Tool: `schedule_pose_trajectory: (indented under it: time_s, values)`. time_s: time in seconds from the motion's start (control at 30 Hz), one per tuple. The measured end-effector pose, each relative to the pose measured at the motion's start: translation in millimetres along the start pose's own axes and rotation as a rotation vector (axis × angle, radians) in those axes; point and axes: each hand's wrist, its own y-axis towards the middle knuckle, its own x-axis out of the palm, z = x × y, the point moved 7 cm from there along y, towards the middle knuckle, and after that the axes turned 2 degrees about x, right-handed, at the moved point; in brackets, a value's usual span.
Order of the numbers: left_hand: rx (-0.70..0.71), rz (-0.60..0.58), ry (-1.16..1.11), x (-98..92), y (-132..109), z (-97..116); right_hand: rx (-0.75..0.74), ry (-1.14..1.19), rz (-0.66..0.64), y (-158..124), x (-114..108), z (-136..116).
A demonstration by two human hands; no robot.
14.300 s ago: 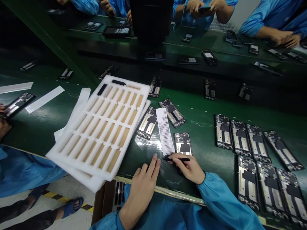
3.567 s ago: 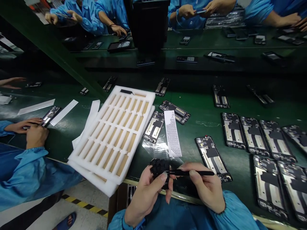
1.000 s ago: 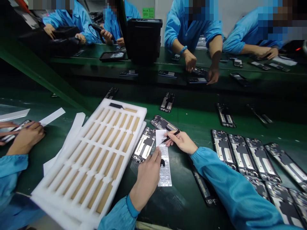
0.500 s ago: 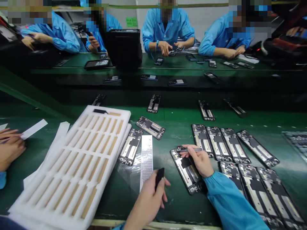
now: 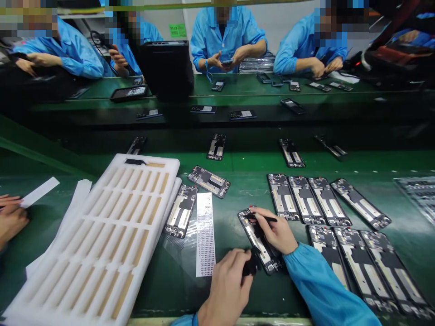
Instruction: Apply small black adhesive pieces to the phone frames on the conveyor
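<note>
Green workbench point(image 5: 163, 294), factory line, blue smocks all round. Phone frame point(image 5: 260, 242) lies diagonally on the bench directly before the wearer, its upper end near the right hand and its lower end just beside the left. Right hand point(image 5: 277, 231), fingers curled, pinches slim black tweezers point(image 5: 267, 218) in a narrow grip, tips over the frame's upper end. Left hand point(image 5: 227, 287) sits lower, closed on a small black piece point(image 5: 250, 265), which reaches over the frame's lower part; contact between them cannot be told from this view. Just left of the hands, a long perforated white sheet point(image 5: 205, 235) lies flat on clear film point(image 5: 180, 244). Beside that sits a second frame point(image 5: 180, 210), with a third point(image 5: 209, 181) above it. Further left, a white foam tray point(image 5: 152, 160) holds rows of tan strips. Right side: more frames in two ranks, nearest point(image 5: 282, 197). Far left edge, a co-worker's hand point(image 5: 10, 222) lies near a white strip point(image 5: 39, 192). Across the bench, three more workers point(image 5: 224, 40) sit beyond a black case point(image 5: 166, 70).
</note>
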Motion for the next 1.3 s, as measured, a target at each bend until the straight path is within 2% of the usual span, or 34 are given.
schedule_pose_trajectory:
  time_s: [0.07,0.13,0.2,0.23,0.3,0.37,0.43,0.57,0.77,0.9,1.03,1.17,1.3]
  values:
    - [0.112,-0.016,0.201,9.6,-0.2,10.3,-0.147,-0.082,0.048,-11.0,-13.7,-22.4]
    - [0.243,-0.037,0.396,24.0,-0.6,23.4,-0.154,-0.125,0.168,-27.3,-41.1,-37.4]
    - [0.357,-0.036,0.530,39.6,-0.6,35.6,0.047,-0.095,0.266,-47.5,-73.2,-36.1]
    - [0.396,-0.027,0.568,46.9,-0.1,40.2,0.169,-0.083,0.264,-59.5,-85.5,-32.2]
    - [0.439,0.000,0.603,59.2,2.0,45.7,0.359,-0.130,0.148,-85.3,-98.2,-24.7]
    - [0.451,0.013,0.608,69.2,5.3,46.0,0.421,-0.272,-0.018,-110.4,-98.8,-20.9]
    - [0.459,0.027,0.617,75.8,8.5,43.4,0.405,-0.415,-0.141,-131.6,-91.5,-18.7]
    - [0.481,0.020,0.632,83.0,11.9,36.5,0.302,-0.544,-0.215,-153.5,-68.0,-16.3]
    - [0.494,-0.027,0.672,87.8,13.4,34.5,0.183,-0.771,-0.295,-149.9,-37.5,-6.2]
    - [0.468,-0.067,0.673,83.2,18.7,41.3,0.153,-1.003,-0.361,-143.0,-27.3,3.1]
    - [0.282,-0.151,0.646,72.9,27.0,39.0,0.175,-1.146,-0.456,-137.1,-25.1,3.7]
    - [0.039,-0.243,0.719,67.9,31.7,23.4,0.238,-1.111,-0.553,-119.4,-27.8,-5.6]
    - [-0.005,-0.215,0.726,65.0,33.8,16.8,0.357,-1.001,-0.510,-79.9,-36.5,-10.9]
